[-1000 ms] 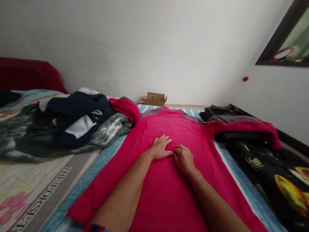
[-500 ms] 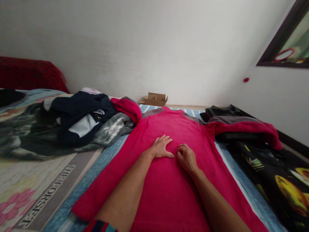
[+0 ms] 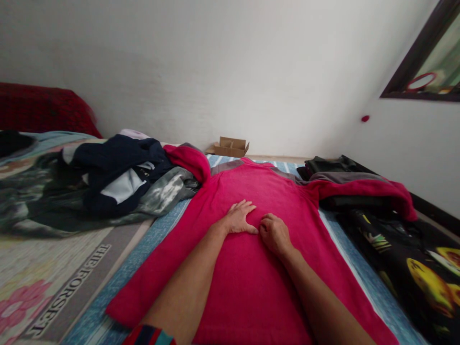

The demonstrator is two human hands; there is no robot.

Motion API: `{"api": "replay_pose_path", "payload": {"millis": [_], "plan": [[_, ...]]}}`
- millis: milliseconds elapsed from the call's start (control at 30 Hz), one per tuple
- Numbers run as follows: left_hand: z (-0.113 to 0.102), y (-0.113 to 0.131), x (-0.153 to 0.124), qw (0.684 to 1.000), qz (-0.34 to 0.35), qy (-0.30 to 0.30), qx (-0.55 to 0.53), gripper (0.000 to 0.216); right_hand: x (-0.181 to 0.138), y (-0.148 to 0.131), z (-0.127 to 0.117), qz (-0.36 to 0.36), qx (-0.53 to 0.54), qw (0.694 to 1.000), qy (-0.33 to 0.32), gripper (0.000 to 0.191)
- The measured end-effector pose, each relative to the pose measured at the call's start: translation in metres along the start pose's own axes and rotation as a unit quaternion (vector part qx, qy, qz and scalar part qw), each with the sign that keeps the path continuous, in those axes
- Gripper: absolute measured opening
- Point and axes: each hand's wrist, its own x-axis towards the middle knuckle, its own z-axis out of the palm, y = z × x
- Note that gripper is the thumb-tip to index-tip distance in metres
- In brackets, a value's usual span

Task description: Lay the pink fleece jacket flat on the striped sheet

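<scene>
A pink long-sleeved top (image 3: 251, 278) with grey shoulder panels lies spread out before me, its collar toward the wall and its sleeves stretched to both sides. My left hand (image 3: 240, 218) rests flat on the middle of it, fingers and thumb spread. Just to the right, my right hand (image 3: 275, 233) is closed against the cloth, its fingertips curled in a pinch close to my left thumb. Whatever those fingers hold, if anything, is hidden or too small to make out.
Left of the top lie a navy and white garment (image 3: 118, 172) and a grey patterned cloth (image 3: 165, 191). Black fruit-print clothing (image 3: 391, 254) and dark folded clothes (image 3: 330, 164) are on the right. An open cardboard box (image 3: 232, 146) stands by the wall. Blue bedding (image 3: 168, 225) shows beneath.
My right hand has shifted slightly left, closer to my left thumb. My left hand stays flat in the same place, and the top lies as before.
</scene>
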Motion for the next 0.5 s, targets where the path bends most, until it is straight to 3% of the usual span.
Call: {"api": "replay_pose_path", "payload": {"millis": [167, 333, 500], "plan": [[0.001, -0.001, 0.0, 1.0, 0.001, 0.005, -0.002, 0.093, 0.0, 0.002, 0.006, 0.006, -0.012, 1.0, 0.016, 0.019], [0.003, -0.003, 0.0, 1.0, 0.0, 0.007, -0.009, 0.094, -0.002, 0.012, 0.009, 0.037, 0.148, 0.985, 0.074, 0.02], [0.003, -0.003, 0.0, 1.0, 0.001, 0.012, -0.015, 0.094, -0.002, 0.021, 0.002, 0.05, 0.198, 0.975, 0.087, 0.018]]}}
